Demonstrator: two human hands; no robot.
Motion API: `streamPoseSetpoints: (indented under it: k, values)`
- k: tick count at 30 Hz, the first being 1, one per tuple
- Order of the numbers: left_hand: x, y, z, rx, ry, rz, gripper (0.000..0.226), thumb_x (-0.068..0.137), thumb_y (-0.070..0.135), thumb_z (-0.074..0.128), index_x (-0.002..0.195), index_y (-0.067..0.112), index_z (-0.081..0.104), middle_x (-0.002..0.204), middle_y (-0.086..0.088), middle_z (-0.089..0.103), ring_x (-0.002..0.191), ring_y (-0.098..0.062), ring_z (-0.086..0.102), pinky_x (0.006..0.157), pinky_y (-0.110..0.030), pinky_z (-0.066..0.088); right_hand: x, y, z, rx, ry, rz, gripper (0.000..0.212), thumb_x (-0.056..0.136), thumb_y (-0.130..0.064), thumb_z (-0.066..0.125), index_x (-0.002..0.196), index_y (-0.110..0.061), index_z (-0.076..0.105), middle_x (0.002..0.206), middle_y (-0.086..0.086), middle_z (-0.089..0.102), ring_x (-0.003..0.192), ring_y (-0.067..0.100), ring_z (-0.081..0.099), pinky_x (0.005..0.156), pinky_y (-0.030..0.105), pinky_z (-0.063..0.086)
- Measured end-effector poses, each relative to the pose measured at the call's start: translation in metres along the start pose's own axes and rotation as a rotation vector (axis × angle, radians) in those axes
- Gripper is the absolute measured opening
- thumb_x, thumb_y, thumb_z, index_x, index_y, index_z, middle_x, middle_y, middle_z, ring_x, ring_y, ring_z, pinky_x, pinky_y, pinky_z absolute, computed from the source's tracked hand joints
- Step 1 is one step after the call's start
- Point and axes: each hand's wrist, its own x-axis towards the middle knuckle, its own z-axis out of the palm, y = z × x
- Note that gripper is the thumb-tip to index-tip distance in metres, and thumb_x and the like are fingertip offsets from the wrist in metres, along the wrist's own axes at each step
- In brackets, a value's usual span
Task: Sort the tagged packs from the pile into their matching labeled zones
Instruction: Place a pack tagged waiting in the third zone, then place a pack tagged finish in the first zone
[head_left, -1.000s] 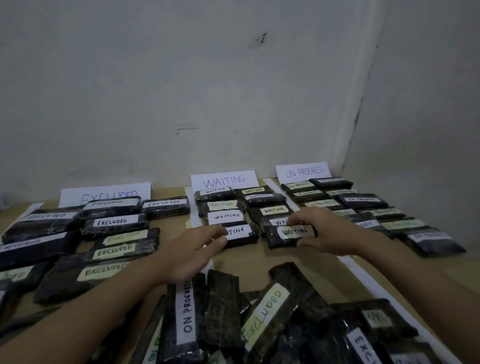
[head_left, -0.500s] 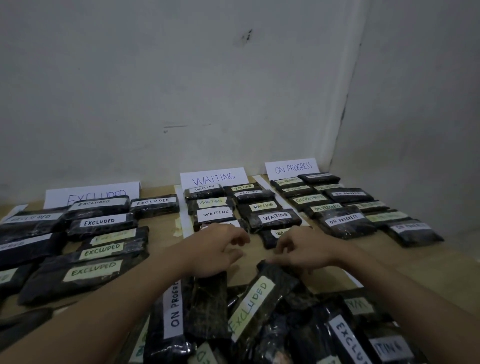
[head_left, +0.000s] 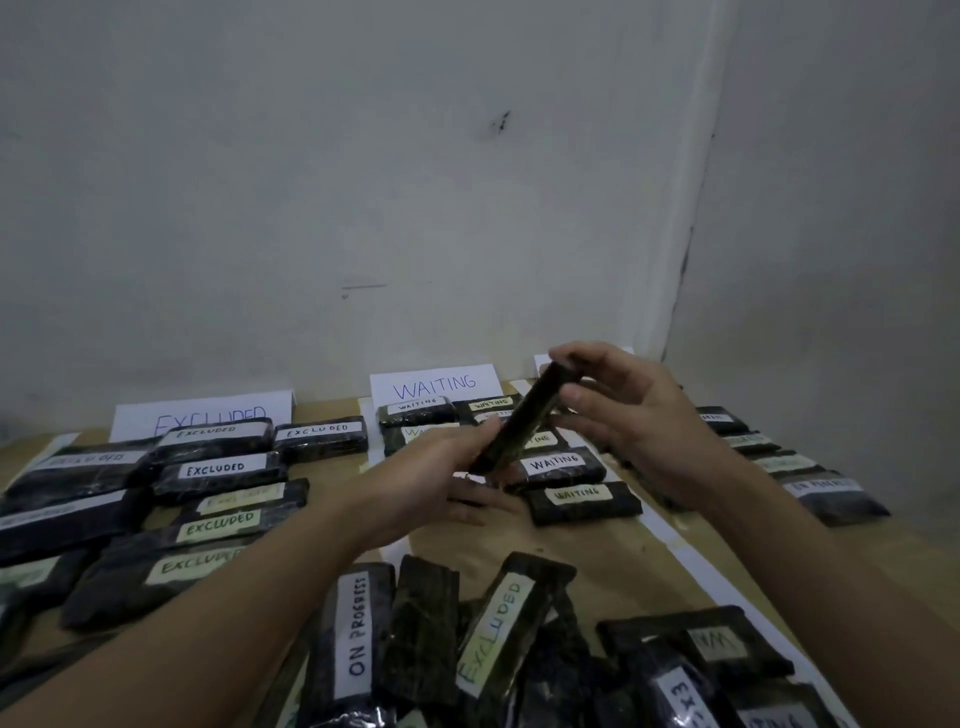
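Note:
A dark pack (head_left: 521, 419) is lifted above the table, tilted edge-on, so its tag is hidden. My left hand (head_left: 441, 480) grips its lower end and my right hand (head_left: 618, 410) pinches its upper end. Below lies the pile (head_left: 519, 649) of dark packs, with tags reading ON PROGRESS (head_left: 359, 626) and EXCLUDED (head_left: 494, 631). Paper signs mark the zones: EXCLUDED (head_left: 208, 415) at the left and WAITING (head_left: 434, 384) in the middle. The right sign is behind my right hand. Tagged packs lie in rows in front of each sign.
The wooden table (head_left: 623, 561) stands in a corner of grey walls (head_left: 363, 182). White paper strips (head_left: 701, 566) divide the zones. ON PROGRESS packs (head_left: 831, 493) line the right edge, and EXCLUDED packs (head_left: 218, 467) fill the left.
Both hands pulled back from the WAITING rows to the pile, took hold of a dark pack and raised it above the table. The camera tilted slightly.

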Motion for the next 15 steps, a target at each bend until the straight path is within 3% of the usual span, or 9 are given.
streamPoseSetpoints:
  k: [3,6,10,15]
  values:
    - [-0.003,-0.003,-0.008,-0.132,0.217,0.216,0.033,0.086,0.020,0.061,0.117,0.014,0.053,0.110,-0.009,0.065,0.084,-0.022,0.070,0.064,-0.022,0.056,-0.005,0.005,0.002,0.012,0.013,0.007,0.051,0.073,0.009,0.065,0.117,-0.017,0.061,0.111,0.002,0.066,0.106,0.022,0.063,0.092,0.041,0.052]
    - [-0.012,-0.004,-0.014,-0.046,0.421,0.449,0.044,0.077,0.008,0.071,0.113,0.022,0.049,0.105,0.003,0.062,0.083,-0.015,0.070,0.066,-0.019,0.056,-0.011,0.013,0.005,0.065,-0.006,0.025,0.060,0.068,0.015,0.064,0.120,-0.015,0.059,0.118,0.009,0.063,0.105,0.028,0.064,0.091,0.041,0.053]
    - [-0.025,0.000,-0.015,0.087,0.454,0.594,0.048,0.075,0.001,0.071,0.111,0.018,0.045,0.099,0.011,0.060,0.075,-0.008,0.070,0.060,-0.014,0.053,-0.015,0.016,0.008,-0.003,0.001,0.046,0.056,0.076,0.019,0.059,0.117,-0.021,0.061,0.113,0.006,0.067,0.100,0.030,0.065,0.085,0.034,0.054]
    - [-0.031,0.002,-0.019,0.157,0.441,0.648,0.049,0.073,-0.002,0.072,0.107,0.020,0.046,0.107,0.003,0.059,0.082,-0.013,0.070,0.062,-0.018,0.055,-0.014,0.013,0.014,-0.038,0.010,0.059,0.050,0.078,0.016,0.059,0.114,-0.019,0.062,0.113,0.008,0.067,0.094,0.025,0.067,0.078,0.030,0.054]
